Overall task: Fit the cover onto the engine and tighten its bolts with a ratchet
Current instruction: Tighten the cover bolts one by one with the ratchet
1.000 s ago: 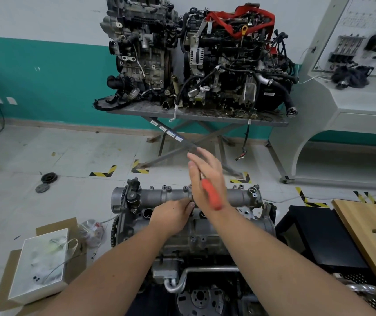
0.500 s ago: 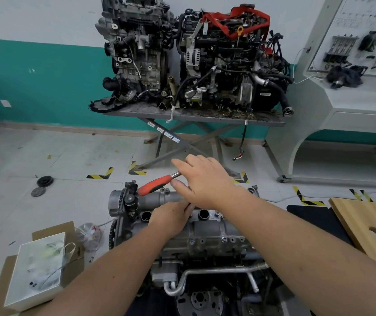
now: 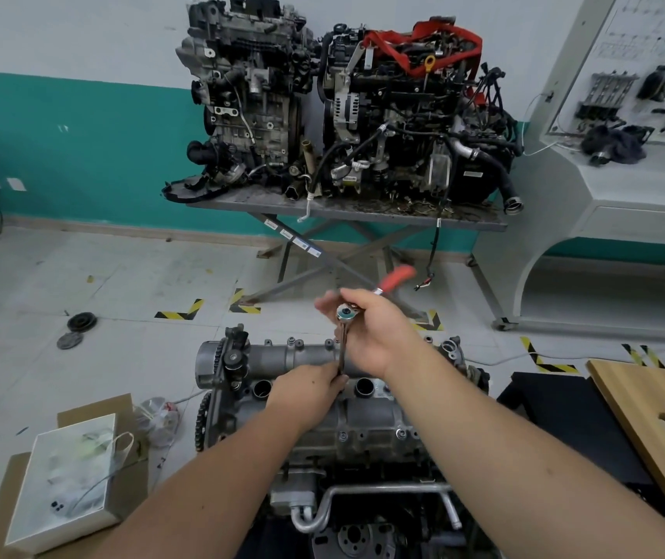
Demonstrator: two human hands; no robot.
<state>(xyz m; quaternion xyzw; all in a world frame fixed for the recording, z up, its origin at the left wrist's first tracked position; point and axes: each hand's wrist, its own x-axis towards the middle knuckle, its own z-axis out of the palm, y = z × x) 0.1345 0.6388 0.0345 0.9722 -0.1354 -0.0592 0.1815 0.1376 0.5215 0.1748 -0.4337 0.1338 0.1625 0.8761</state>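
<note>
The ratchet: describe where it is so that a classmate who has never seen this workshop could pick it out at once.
Start at the grey engine nearest the camera, low in the middle. Above its cover the right hand grips the ratchet, whose extension runs down to the left hand. Its blurred red handle, pointing up and right, is the only red tool here.

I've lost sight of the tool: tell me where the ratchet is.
The ratchet is mid-frame in the head view, gripped by the right hand above the cover; its extension drops to the left hand.
</note>
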